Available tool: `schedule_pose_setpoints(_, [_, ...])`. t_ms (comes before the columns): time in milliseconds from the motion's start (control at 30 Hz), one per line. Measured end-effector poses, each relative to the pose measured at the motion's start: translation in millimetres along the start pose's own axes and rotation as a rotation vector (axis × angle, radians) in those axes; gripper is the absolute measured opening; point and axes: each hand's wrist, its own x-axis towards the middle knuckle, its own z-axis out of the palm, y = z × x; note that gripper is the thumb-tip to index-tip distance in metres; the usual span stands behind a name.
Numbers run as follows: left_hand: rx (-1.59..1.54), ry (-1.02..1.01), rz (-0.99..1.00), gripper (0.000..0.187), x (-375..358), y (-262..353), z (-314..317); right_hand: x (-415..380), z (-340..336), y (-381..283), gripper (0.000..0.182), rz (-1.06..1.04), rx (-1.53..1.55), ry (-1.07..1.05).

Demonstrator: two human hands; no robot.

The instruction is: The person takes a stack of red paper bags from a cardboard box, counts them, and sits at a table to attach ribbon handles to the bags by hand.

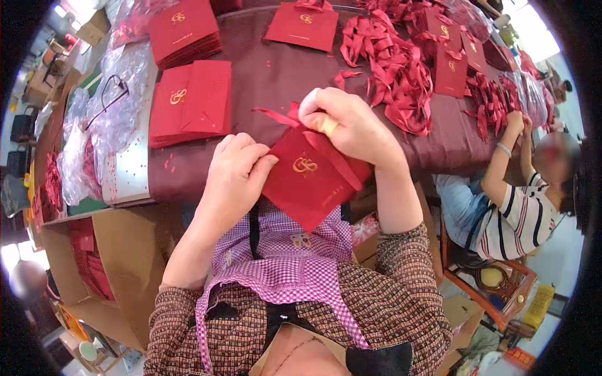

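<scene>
A small red paper gift bag with a gold emblem is tilted on one corner in front of my apron. My left hand pinches its left corner between thumb and fingers. Above the bag's upper edge, my right hand is closed on a red ribbon, whose loose end sticks out to the left. Something white and yellow covers fingertips of that hand. Another length of ribbon runs down across the bag's right side. Exactly how the ribbon passes through the bag is hidden by my right fingers.
Stacks of flat red bags lie on the table's left. A finished-looking bag lies at the back, beside heaped red ribbons. An open cardboard box holds red bags below. A co-worker sits at right, hands on ribbons.
</scene>
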Motion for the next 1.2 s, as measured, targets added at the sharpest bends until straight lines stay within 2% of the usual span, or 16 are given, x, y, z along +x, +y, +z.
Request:
schedule_pose_setpoints(33, [-0.081,-0.027,-0.052,0.01,-1.9,-1.4,1.9,-2.8,2.0,-2.0,0.002,0.02,0.006,0.022])
schedule_pose_setpoints(133, [-0.193,-0.031,-0.187,0.008,-5.8,-6.4,-6.3,-14.8,-1.7,9.7,0.039,0.213,0.553,0.046])
schedule_pose_setpoints(167, [-0.273,-0.01,-0.265,0.009,-9.7,-13.9,-8.3,-19.1,-11.2,12.7,0.064,0.183,0.621,-0.003])
schedule_pose_setpoints(233, [-0.443,0.019,-0.465,0.009,-12.3,-19.7,-18.8,-32.5,-11.0,26.8,0.075,0.119,0.573,0.049])
schedule_pose_setpoints(267, [-0.498,0.047,-0.52,0.01,-12.2,-19.7,-23.6,-41.6,-7.9,33.4,0.087,0.126,0.678,0.013])
schedule_pose_setpoints(333, [-0.668,0.13,-0.578,0.011,-9.8,-19.9,-27.0,-53.5,7.8,37.6,0.089,0.163,0.849,0.016])
schedule_pose_setpoints(433, [-0.665,0.185,-0.54,0.011,-7.0,-22.6,-23.9,-71.4,23.6,30.7,0.074,0.383,0.714,0.119])
schedule_pose_setpoints(467, [-0.637,0.228,-0.522,0.011,-5.2,-22.8,-21.7,-72.9,21.9,28.6,0.058,0.423,0.904,0.122])
schedule_pose_setpoints(567, [-0.56,0.233,-0.534,0.011,-0.9,-21.4,-17.6,-76.7,12.1,26.2,0.042,0.379,0.865,0.342])
schedule_pose_setpoints(667, [-0.439,0.208,-0.468,0.012,5.5,-16.3,-8.8,-88.6,2.1,37.2,0.023,0.134,1.219,0.394])
schedule_pose_setpoints(733, [-0.434,0.198,-0.477,0.013,6.1,-23.4,2.2,-92.7,0.2,44.0,0.024,-0.046,1.301,0.366])
schedule_pose_setpoints(900, [-0.528,0.166,-0.494,0.013,9.6,-30.3,15.9,-101.9,-2.5,36.8,0.039,-0.148,1.345,0.432])
schedule_pose_setpoints(967, [-0.56,0.146,-0.553,0.013,9.8,-27.2,14.9,-93.3,-0.6,28.6,0.033,-0.145,1.232,0.457])
schedule_pose_setpoints(1067, [-0.627,0.11,-0.582,0.012,6.6,-30.5,17.2,-84.9,4.7,26.7,0.013,-0.093,0.755,0.553])
schedule_pose_setpoints(1133, [-0.655,0.074,-0.561,0.013,5.8,-28.1,18.0,-79.0,10.3,20.3,0.011,0.018,0.463,0.624])
schedule_pose_setpoints(1200, [-0.725,0.065,-0.55,0.014,3.2,-33.4,24.7,-66.6,15.7,8.3,0.01,-0.073,0.015,0.61])
